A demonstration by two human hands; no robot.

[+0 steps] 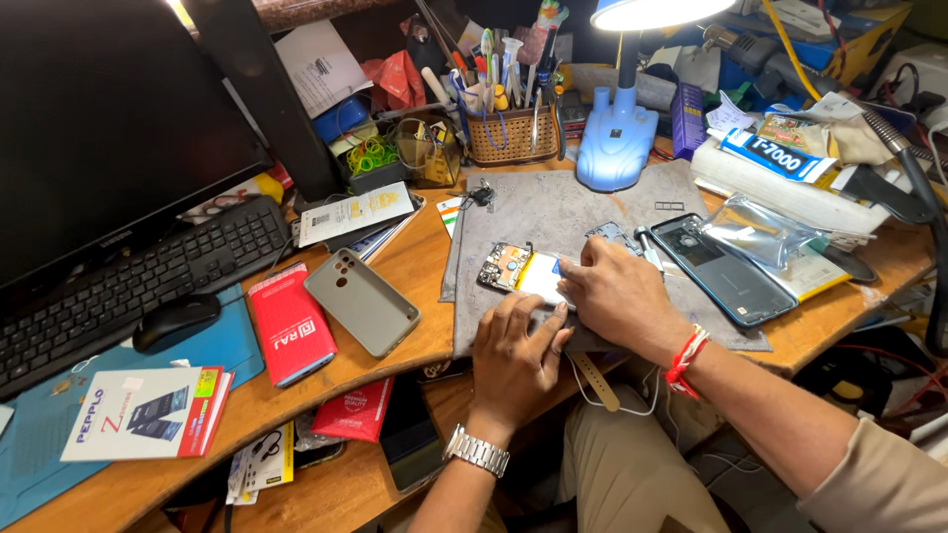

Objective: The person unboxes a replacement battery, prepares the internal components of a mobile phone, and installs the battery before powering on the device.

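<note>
The right hand (620,293) lies palm down on an opened phone (523,268), its fingers curled over the near right part of the phone's exposed inside; whether they pinch anything I cannot tell. The left hand (513,355), with a metal watch (476,450) at its wrist, sits just below, fingers loosely spread and flat, fingertips touching the phone's lower edge and the grey mat (553,212) under it. The phone lies on that mat, directly under both hands, on the wooden counter (415,266).

Just right of the right hand lies a dark blue phone back cover (721,266), and beyond it a clear plastic bag (765,229). A small grey part (614,235) rests just above the right hand's fingers. Further above stand a blue desk lamp (617,138) and a wicker basket of tools (509,123).

Left of the left hand, off the mat, lie a grey phone case (361,301) and a red box (289,323), side by side. Further left are a black mouse (175,321), a black keyboard (138,281) and a dark monitor (99,118). Nothing lies between the hands and the phone.
</note>
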